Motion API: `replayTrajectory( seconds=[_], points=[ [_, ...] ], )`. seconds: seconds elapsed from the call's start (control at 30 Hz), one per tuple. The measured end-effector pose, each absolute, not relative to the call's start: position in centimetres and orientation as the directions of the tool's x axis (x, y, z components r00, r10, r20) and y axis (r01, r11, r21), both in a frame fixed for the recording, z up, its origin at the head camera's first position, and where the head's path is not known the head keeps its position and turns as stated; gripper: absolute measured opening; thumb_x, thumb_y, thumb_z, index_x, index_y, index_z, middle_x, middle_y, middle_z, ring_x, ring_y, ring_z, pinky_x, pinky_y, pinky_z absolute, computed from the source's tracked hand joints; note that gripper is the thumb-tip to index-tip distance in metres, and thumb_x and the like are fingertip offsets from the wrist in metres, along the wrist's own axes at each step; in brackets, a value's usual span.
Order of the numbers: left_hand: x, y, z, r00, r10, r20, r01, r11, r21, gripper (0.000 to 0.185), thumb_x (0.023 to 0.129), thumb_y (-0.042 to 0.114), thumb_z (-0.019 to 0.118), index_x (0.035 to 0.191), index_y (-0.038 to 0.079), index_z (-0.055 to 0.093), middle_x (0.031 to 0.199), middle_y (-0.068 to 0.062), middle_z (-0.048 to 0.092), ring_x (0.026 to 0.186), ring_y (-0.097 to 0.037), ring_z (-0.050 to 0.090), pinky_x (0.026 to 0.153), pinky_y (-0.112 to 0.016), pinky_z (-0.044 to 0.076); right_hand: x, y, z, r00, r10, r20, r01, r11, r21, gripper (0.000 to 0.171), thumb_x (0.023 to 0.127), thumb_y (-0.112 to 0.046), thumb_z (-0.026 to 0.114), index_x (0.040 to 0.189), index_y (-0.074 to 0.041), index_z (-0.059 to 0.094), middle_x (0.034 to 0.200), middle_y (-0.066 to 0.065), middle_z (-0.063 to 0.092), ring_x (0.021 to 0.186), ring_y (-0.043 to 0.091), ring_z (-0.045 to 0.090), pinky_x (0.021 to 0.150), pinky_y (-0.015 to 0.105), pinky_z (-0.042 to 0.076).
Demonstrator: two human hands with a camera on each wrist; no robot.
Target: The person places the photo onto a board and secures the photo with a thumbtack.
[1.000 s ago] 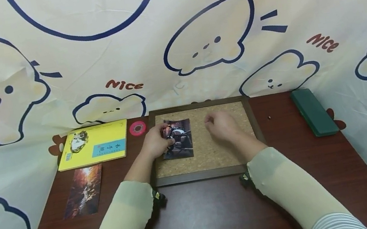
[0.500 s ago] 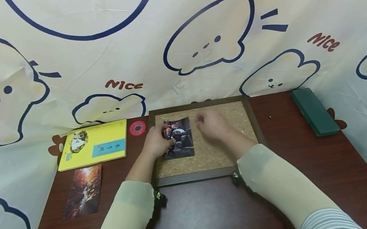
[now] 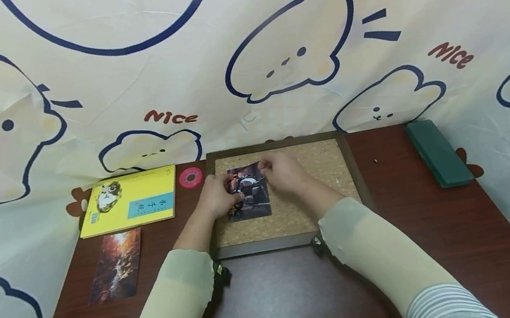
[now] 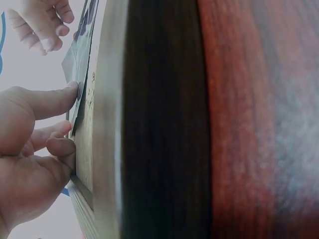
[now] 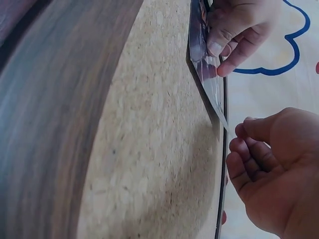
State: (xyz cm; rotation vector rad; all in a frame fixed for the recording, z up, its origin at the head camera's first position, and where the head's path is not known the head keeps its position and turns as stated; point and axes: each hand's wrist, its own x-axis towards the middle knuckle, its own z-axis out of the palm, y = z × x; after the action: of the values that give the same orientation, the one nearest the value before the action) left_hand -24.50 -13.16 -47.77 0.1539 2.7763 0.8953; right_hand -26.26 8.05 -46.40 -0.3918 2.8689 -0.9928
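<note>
A dark photo print (image 3: 251,196) is held over the left half of a framed cork board (image 3: 295,219). My left hand (image 3: 216,194) grips its left side, thumb on the picture; the left wrist view shows this thumb (image 4: 57,102) pressing the print. At the photo's upper right corner, my right hand (image 3: 283,174) has thumb and forefinger together. In the right wrist view that corner rises off the cork and meets the right fingertips (image 5: 241,132), which appear to pinch it. Anything small between those fingertips is hidden.
A yellow book (image 3: 153,184) and a pink disc (image 3: 191,177) lie left of the board. A second, orange-toned photo (image 3: 116,266) is nearer on the left. At the right are a green case (image 3: 438,153) and a tiny dark object (image 3: 376,161).
My right hand has moved left across the cork to the photo's upper right corner. My left hand keeps its hold, and the photo has shifted only slightly.
</note>
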Motion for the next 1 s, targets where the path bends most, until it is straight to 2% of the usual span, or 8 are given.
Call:
replayTrajectory(
  seconds=[0.23,0.77,1.0],
  points=[
    [-24.5,-13.3,-47.9,-0.969,0.166,-0.180,0.026,0.801,0.598,0.067,0.081,0.031,0.077,0.137,0.007,0.052,0.123,-0.019,0.044,0.107,-0.031,0.049,0.096,-0.046,0.043,-26.7,7.3,-46.5,-0.962,-0.274,0.010,-0.222,0.757,-0.614,0.009,0.093,-0.019,0.061,0.099,-0.018,0.068,0.095,-0.002,0.067,0.091,0.016,0.061,0.083,0.033,0.050],
    [-24.2,-13.1,-47.6,-0.968,0.161,-0.191,0.013,0.796,0.606,0.065,0.082,0.030,0.076,0.138,0.008,0.051,0.118,-0.016,0.046,0.103,-0.029,0.048,0.093,-0.046,0.043,-27.6,6.5,-47.0,-0.965,-0.258,-0.041,-0.182,0.775,-0.606,0.008,0.094,-0.017,0.060,0.098,-0.016,0.067,0.092,-0.001,0.064,0.087,0.017,0.059,0.082,0.035,0.049],
    [-24.1,-13.2,-47.6,-0.966,0.164,-0.198,0.009,0.793,0.610,0.066,0.082,0.029,0.076,0.139,0.008,0.050,0.120,-0.016,0.045,0.104,-0.028,0.048,0.094,-0.046,0.042,-28.2,6.1,-47.5,-0.960,-0.278,-0.031,-0.210,0.790,-0.576,0.007,0.093,-0.020,0.061,0.097,-0.018,0.068,0.093,-0.001,0.065,0.088,0.017,0.060,0.082,0.035,0.049]
  ],
)
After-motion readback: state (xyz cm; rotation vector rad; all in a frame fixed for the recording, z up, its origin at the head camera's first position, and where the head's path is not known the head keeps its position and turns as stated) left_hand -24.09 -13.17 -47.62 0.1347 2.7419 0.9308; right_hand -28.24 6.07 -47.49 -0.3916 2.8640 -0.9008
